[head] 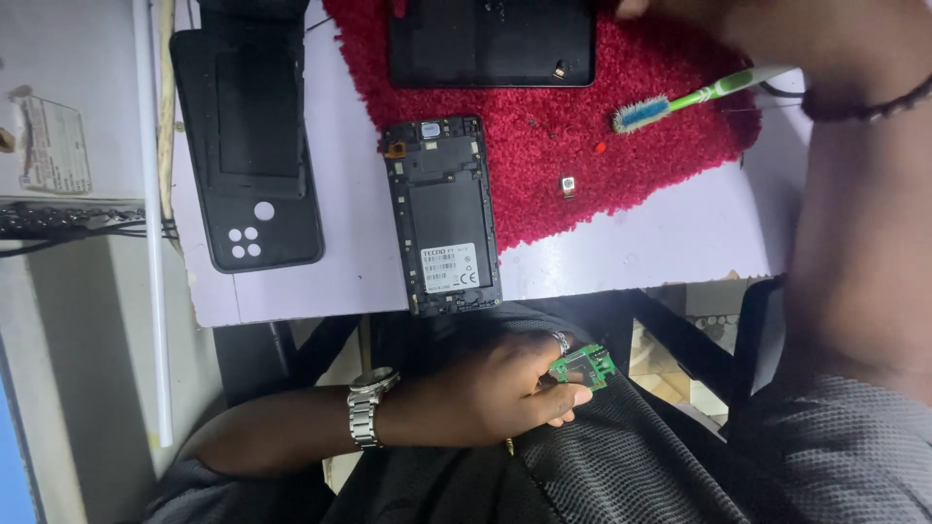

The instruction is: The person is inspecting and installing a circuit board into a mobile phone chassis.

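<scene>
My left hand (495, 393), with a metal watch on the wrist and a ring on one finger, pinches a small green circuit board (583, 368) over my lap, below the table edge. An opened black phone (444, 218) with its back cover off lies face down just above it, half on a red fluffy mat (621, 146). My right arm reaches up along the right side, with a dark bead bracelet on the wrist. Only a sliver of my right hand (680, 12) shows at the top edge. A green-handled toothbrush (670, 105) lies on the mat near that arm.
A black phone case (254, 165) lies on the white table (680, 243) to the left. A black flat device (492, 44) sits at the mat's top. A small metal part (568, 186) rests on the mat. Cables (58, 223) and a white pipe (153, 291) are at the left.
</scene>
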